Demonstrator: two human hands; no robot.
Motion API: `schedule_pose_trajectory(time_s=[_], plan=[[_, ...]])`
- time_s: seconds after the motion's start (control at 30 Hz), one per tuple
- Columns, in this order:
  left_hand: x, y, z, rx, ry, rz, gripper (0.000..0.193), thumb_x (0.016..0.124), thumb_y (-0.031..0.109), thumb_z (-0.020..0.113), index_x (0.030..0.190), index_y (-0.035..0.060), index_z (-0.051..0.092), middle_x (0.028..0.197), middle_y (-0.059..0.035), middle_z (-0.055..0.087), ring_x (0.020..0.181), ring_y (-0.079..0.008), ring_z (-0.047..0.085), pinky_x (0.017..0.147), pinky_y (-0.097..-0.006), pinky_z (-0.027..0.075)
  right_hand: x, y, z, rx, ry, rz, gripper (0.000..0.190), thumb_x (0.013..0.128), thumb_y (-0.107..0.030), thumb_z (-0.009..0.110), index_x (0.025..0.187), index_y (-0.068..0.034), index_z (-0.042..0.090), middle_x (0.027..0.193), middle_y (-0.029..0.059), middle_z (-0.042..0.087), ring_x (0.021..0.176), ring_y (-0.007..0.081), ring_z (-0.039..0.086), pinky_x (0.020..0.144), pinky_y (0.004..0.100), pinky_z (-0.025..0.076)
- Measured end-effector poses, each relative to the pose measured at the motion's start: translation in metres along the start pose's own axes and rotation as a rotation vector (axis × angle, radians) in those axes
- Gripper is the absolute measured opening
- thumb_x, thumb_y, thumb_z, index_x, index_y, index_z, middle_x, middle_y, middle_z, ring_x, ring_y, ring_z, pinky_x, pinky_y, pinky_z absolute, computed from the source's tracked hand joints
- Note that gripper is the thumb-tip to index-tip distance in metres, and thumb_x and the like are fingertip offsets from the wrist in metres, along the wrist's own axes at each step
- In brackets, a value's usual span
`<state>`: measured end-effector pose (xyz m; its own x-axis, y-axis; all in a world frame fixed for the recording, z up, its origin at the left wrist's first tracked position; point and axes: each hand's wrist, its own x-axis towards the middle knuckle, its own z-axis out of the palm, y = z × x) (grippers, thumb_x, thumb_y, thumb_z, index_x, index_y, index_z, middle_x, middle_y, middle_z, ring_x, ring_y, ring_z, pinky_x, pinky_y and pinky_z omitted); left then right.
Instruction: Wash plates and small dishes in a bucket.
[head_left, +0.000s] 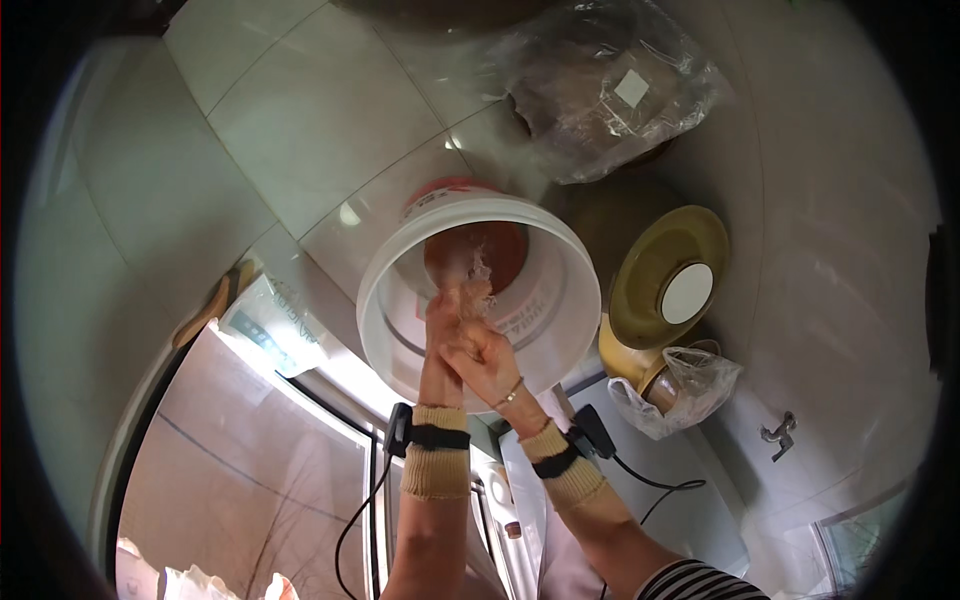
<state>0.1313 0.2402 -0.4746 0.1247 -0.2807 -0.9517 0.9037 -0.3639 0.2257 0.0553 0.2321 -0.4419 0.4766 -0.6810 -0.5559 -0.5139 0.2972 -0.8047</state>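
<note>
Both hands are together inside the mouth of a white plastic bucket (577, 300). My left hand (444, 315) reaches in straight, fingers towards the bucket's bottom. Against it, with curled fingers, is my right hand (484, 356), which has a bracelet on its wrist. Just beyond the fingers is a crinkled, clear, shiny mass (478, 292); whether it is thin plastic or splashing water I cannot tell. Deeper in the bucket lies a reddish-brown content (510, 251). The hands partly hide it, and what the fingers grip is not plain.
To the right stand a brown-yellow jar with a wide rim (637, 300) and a smaller jar in a clear bag (675, 390). Clear plastic sheeting (615, 97) covers something beyond. A wall tap (778, 435) is at right. Black cables (352, 525) hang from both wrist straps. A plastic packet (274, 330) lies left.
</note>
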Motion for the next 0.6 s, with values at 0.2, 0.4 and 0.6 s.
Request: schedule_pose_trajectory(time_s=[0.2, 0.4, 0.6], plan=[[0.025, -0.009, -0.03, -0.216, -0.164, -0.128, 0.031, 0.091, 0.027, 0.047, 0.084, -0.0003, 0.059, 0.071, -0.0061, 0.058, 0.058, -0.015, 0.054, 0.049, -0.0259, 0.044, 0.032, 0.011, 0.024, 0.01, 0.327, 0.25, 0.029, 0.079, -0.029, 0.058, 0.081, 0.0, 0.063, 0.072, 0.0239, 0.06, 0.072, 0.0388, 0.061, 0.062, 0.0409, 0.048], [0.007, -0.014, -0.034, 0.413, 0.201, 0.176, 0.019, 0.089, 0.013, 0.047, 0.086, 0.0003, 0.06, 0.074, -0.0039, 0.057, 0.065, -0.0121, 0.056, 0.06, -0.0254, 0.047, 0.063, 0.081, 0.023, -0.042, 0.339, 0.499, 0.04, 0.084, -0.036, 0.051, 0.084, 0.003, 0.063, 0.077, 0.0246, 0.061, 0.078, 0.0414, 0.06, 0.069, 0.0435, 0.047], [0.01, -0.02, -0.031, 0.463, 0.262, 0.537, 0.043, 0.082, -0.005, 0.05, 0.124, 0.0018, 0.047, 0.12, -0.012, 0.047, 0.106, -0.0195, 0.051, 0.087, -0.0286, 0.044, 0.112, 0.213, 0.038, -0.501, 0.733, 0.351, 0.04, 0.087, -0.034, 0.048, 0.099, 0.002, 0.058, 0.096, 0.024, 0.059, 0.094, 0.0372, 0.057, 0.079, 0.0393, 0.045]])
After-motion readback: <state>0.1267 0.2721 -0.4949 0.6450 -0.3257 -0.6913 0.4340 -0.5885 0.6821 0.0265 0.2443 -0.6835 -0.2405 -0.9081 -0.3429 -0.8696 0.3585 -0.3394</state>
